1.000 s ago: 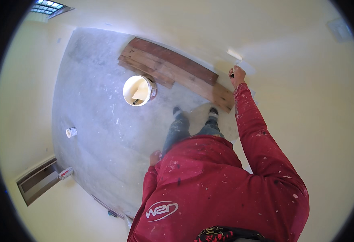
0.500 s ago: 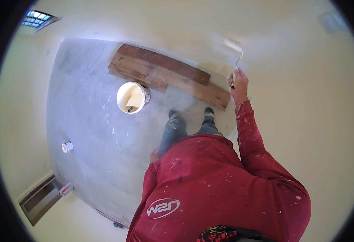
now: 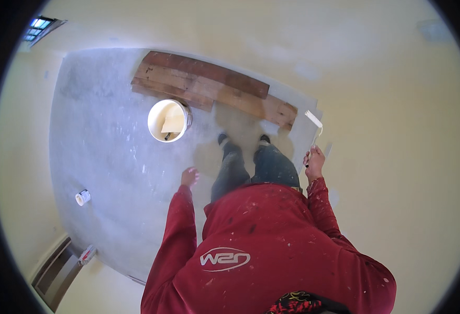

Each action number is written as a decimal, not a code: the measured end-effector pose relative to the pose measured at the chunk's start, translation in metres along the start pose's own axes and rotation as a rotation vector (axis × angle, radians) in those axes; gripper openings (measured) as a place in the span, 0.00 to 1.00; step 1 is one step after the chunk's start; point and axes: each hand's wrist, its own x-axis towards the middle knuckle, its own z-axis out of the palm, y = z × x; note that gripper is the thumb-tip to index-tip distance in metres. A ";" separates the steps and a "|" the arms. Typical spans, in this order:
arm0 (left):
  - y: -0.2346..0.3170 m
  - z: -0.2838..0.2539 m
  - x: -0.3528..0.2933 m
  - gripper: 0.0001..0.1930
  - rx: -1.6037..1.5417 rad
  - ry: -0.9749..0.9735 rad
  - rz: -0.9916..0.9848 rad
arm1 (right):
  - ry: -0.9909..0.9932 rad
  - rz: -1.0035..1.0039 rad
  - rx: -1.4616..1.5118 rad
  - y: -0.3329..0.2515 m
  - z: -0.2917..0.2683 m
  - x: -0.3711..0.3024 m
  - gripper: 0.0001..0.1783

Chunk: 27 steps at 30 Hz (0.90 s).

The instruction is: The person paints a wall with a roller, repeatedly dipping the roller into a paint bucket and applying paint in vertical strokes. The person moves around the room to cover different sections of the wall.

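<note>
My right hand [image 3: 314,161] grips the handle of a small paint roller [image 3: 314,119] at my right, next to the cream wall. The roller's narrow, pale sleeve points up and left, and its wire frame bends down to the handle. At my left side, my left hand [image 3: 190,177] hangs over the floor with nothing in it, its fingers loosely curled and slightly apart. Ahead and to the left stands a white bucket [image 3: 153,124]. Inside it are cream paint, a pale flat piece [image 3: 173,124] and a dark handle [image 3: 167,136].
Brown wooden boards [image 3: 203,86] lie on the grey floor [image 3: 104,146] along the far wall. A small white pot [image 3: 83,197] stands at the left. Near the doorway [image 3: 57,272] lies a red and white package [image 3: 87,255]. A barred window [image 3: 37,29] is at the upper left.
My right hand has lowered the roller from the wall area, toward me. My left hand has swung out from beside my leg, away from my body. The view has shifted slightly.
</note>
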 end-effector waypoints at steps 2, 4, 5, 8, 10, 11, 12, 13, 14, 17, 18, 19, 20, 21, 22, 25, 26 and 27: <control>0.002 -0.019 0.006 0.16 -0.002 0.018 0.034 | -0.025 0.019 -0.028 0.006 -0.005 0.001 0.21; -0.003 -0.035 0.013 0.16 -0.080 0.016 0.041 | -0.051 0.064 -0.064 0.014 -0.007 0.007 0.15; 0.023 -0.005 0.003 0.15 -0.040 0.131 0.065 | -0.045 0.056 -0.089 0.016 -0.014 0.017 0.12; -0.006 -0.013 0.000 0.15 -0.307 0.057 0.140 | -0.145 0.105 -0.179 0.028 -0.005 0.034 0.05; -0.013 0.022 -0.013 0.18 -0.179 0.101 0.133 | -0.243 0.088 -0.225 0.031 0.003 0.056 0.08; -0.023 0.037 -0.022 0.20 -0.116 0.119 0.121 | -0.287 0.085 -0.253 0.033 0.006 0.064 0.10; -0.045 0.038 -0.019 0.21 0.041 0.082 0.155 | -0.295 0.082 -0.249 0.034 0.018 0.061 0.11; -0.073 0.038 -0.005 0.22 0.196 0.054 0.184 | -0.315 0.083 -0.245 0.029 0.038 0.051 0.13; -0.088 0.034 0.006 0.23 0.347 0.017 0.218 | -0.330 0.075 -0.241 0.023 0.053 0.039 0.15; -0.078 0.056 -0.009 0.27 0.667 -0.066 0.369 | -0.417 -0.094 -0.390 0.012 0.079 0.006 0.21; -0.108 0.046 0.003 0.30 0.746 -0.068 0.483 | -0.466 -0.070 -0.459 0.014 0.088 0.001 0.25; -0.095 0.044 0.002 0.30 0.788 -0.154 0.485 | -0.488 -0.068 -0.522 0.021 0.096 0.000 0.29; -0.082 0.042 -0.008 0.30 0.822 -0.250 0.457 | -0.481 -0.095 -0.568 0.034 0.112 -0.009 0.28; -0.076 0.040 -0.016 0.30 0.843 -0.314 0.402 | -0.473 -0.119 -0.618 0.045 0.128 -0.018 0.28; -0.072 0.038 -0.022 0.30 0.868 -0.335 0.330 | -0.456 -0.142 -0.669 0.060 0.145 -0.026 0.28; -0.059 0.029 -0.031 0.36 0.967 -0.285 0.058 | -0.552 -0.242 -0.764 0.144 0.193 -0.022 0.27; -0.047 0.024 -0.037 0.39 0.931 -0.250 -0.039 | -0.593 -0.191 -0.721 0.161 0.217 -0.032 0.27; -0.016 0.008 -0.050 0.43 0.820 -0.192 -0.147 | -0.617 -0.139 -0.662 0.177 0.248 -0.056 0.26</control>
